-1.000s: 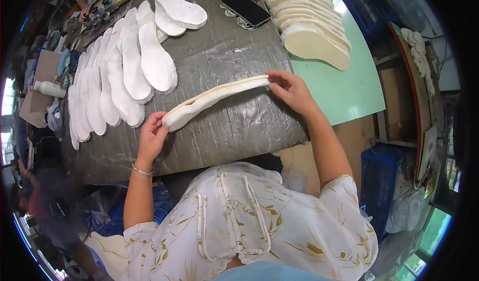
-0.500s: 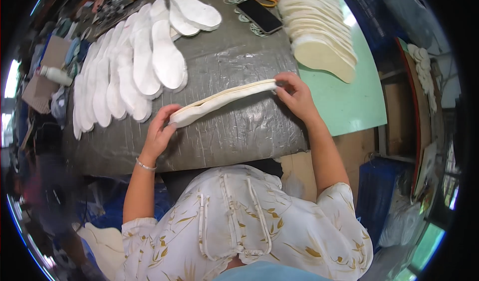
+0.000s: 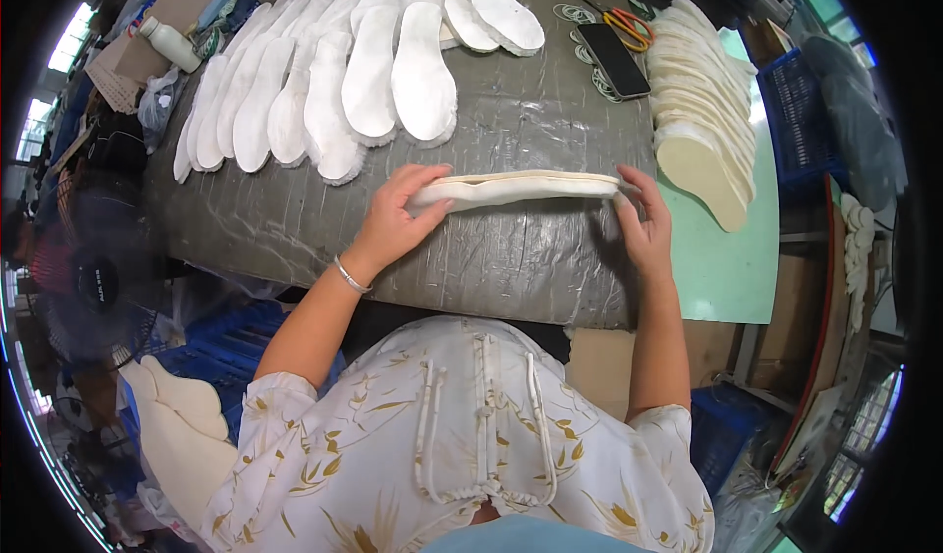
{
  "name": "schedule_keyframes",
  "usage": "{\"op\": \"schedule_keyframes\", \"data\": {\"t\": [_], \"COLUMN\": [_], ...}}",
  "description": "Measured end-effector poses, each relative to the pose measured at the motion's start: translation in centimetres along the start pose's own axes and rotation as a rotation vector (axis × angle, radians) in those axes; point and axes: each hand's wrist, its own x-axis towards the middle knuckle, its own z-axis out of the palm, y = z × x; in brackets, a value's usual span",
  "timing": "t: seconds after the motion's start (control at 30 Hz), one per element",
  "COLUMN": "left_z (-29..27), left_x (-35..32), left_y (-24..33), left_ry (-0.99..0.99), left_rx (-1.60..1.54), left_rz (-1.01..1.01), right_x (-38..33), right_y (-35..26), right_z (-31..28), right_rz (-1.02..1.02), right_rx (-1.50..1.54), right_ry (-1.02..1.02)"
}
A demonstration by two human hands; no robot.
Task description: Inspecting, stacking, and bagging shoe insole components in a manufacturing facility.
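Observation:
A stack of white insoles (image 3: 521, 192) is held edge-up between my two hands, above the dark plastic-covered table. At its left end, my left hand (image 3: 401, 214) pinches it, fingers over the top and thumb on the near side. My right hand (image 3: 643, 221) grips the opposite end between thumb and fingers. The upper layer is cream and the lower one white, with a narrow gap between them near the left. Beyond my hands, overlapping rows of white fleecy insoles (image 3: 368, 82) cover the table's far left.
A long fanned stack of cream insoles (image 3: 702, 150) lies at the right on a green board (image 3: 737, 278). Beside it are a black phone (image 3: 613, 60), orange-handled scissors (image 3: 629, 30) and rubber bands (image 3: 582, 54). A white bottle (image 3: 169, 44) stands far left; a fan (image 3: 93, 278) is below it.
The view has swung, so the table things appear farther left or right than before. The held insoles have become more level, with both hands still at their ends.

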Motion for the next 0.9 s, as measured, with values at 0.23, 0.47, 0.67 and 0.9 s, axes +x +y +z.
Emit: {"op": "schedule_keyframes", "data": {"t": [0.23,0.47,0.67,0.9], "left_z": [1.0,1.4,1.4,1.3], "left_x": [0.7,0.7,0.6,0.4], "left_y": [0.4,0.4,-0.4,-0.9], "left_ry": [0.052,0.064,0.101,0.111], "left_rx": [0.139,0.176,0.203,0.164], "left_rz": [0.125,0.139,0.157,0.174], "right_x": [1.3,2.5,2.8,2.7], "right_y": [-7.7,-9.6,-10.0,-10.0], "right_z": [5.3,11.1,12.3,12.8], "right_rz": [-0.447,-0.653,-0.704,-0.732], "right_rx": [-0.330,-0.483,-0.640,-0.728], "right_ry": [-0.012,-0.194,-0.240,-0.265]}}
